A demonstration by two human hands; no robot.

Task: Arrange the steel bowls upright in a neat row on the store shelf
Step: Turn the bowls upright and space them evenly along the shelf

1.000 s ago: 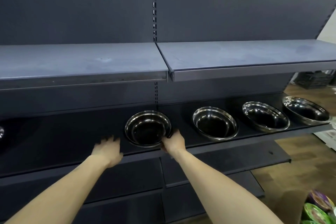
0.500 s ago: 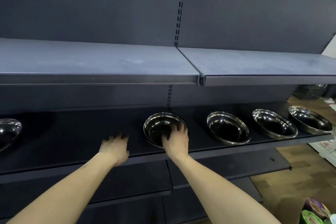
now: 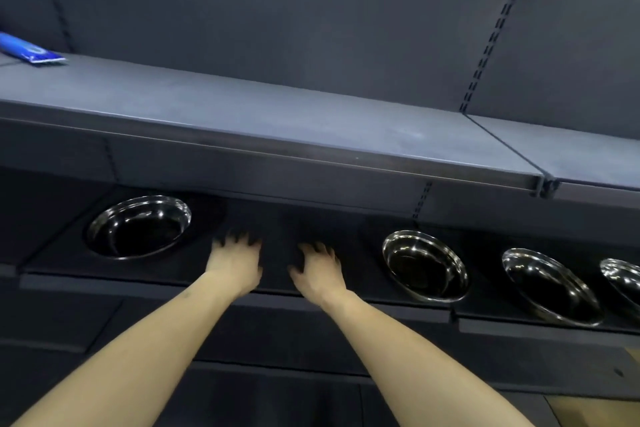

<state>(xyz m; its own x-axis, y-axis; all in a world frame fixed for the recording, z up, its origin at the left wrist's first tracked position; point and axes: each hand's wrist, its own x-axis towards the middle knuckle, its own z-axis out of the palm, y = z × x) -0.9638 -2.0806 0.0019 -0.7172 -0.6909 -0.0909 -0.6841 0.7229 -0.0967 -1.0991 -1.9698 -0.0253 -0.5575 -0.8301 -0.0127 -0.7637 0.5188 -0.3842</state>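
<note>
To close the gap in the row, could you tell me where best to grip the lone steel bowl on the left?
Probably by the near rim of the left steel bowl, from its right side: it sits upright and open, and the left hand hovers just beside it, holding nothing, so fingers can hook the rolled edge.

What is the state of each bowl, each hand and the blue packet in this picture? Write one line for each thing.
Far-left bowl: upright, alone, set apart from the row.
Second bowl: upright, released, first in the row on the right.
Third bowl: upright, in the row.
Fourth bowl: cut off by the picture's edge.
Left hand: open, fingers spread, holding nothing.
Right hand: open, holding nothing.
Blue packet: lying flat on the upper shelf.
</note>
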